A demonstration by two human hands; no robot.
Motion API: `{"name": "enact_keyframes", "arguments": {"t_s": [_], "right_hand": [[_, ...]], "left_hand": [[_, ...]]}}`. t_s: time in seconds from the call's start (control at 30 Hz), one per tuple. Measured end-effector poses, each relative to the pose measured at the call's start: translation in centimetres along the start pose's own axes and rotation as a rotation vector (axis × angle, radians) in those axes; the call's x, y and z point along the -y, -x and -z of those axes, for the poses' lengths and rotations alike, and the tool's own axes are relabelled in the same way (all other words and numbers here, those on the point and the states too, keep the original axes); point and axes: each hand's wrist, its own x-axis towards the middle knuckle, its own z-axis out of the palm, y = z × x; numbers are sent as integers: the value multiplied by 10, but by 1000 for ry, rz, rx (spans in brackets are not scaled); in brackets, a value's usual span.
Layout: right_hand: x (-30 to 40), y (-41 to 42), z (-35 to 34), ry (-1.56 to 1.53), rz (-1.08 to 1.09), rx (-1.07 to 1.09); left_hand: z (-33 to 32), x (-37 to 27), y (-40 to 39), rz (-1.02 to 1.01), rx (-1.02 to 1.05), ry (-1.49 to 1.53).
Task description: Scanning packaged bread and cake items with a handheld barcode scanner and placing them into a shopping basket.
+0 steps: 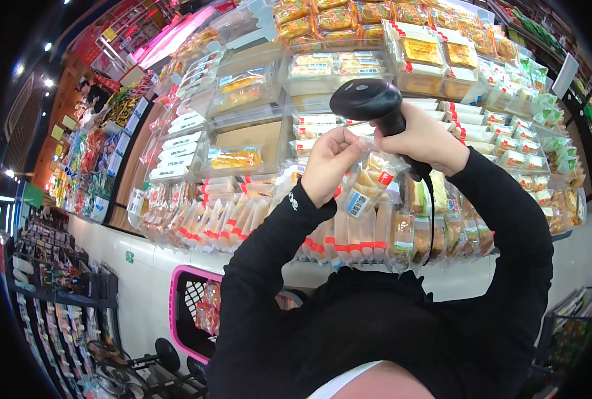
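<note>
My right hand (pixel 418 134) grips a black handheld barcode scanner (pixel 368 99) by its handle, and its thumb and fingertips reach towards my left hand. A black cord hangs down from the scanner. With its fingertips pinched together, my left hand (pixel 333 159) holds the top of a clear plastic bag of baked goods (pixel 367 187), which bears a white label and a red sticker. The bag hangs between my hands, above rows of wrapped bread (pixel 345 234) at the near edge of the display.
Clear plastic bins (pixel 246 130) of packaged bread and cakes cover the tiered display. A pink-rimmed black basket (pixel 175 304) with red packages stands at the lower left. Candy shelves (pixel 93 164) stand to the left, with a person (pixel 96 96) beyond them.
</note>
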Motion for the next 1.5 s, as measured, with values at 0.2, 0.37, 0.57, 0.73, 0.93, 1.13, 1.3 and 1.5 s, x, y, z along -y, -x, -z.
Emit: {"name": "enact_keyframes", "arguments": {"t_s": [0.2,0.37,0.57,0.73,0.93,1.13,1.3,1.5], "right_hand": [[-10,-18,-3,-165,-84,-8],[-21,-17,-17,-429,5,-8],[-27,-15,-40,-388,23,40],[-26,-17,-54,-238,81,-11],[-34,-23,-49,-524,-66,-38],[-41,-30,-32,-557,-106,-116],[-48,-42,-22,-560,-122,-135],[-58,-73,-19,-460,-139,-126]], "left_hand": [[32,13,-6,-49,-141,368],[65,7,-9,-162,-285,733],[88,5,-5,-195,-208,896],[98,9,-3,-229,-79,1041],[78,4,3,-294,-192,927],[58,-3,5,-394,-374,555],[78,-17,-2,-310,-226,154],[124,-20,-17,-54,-105,-127]]}}
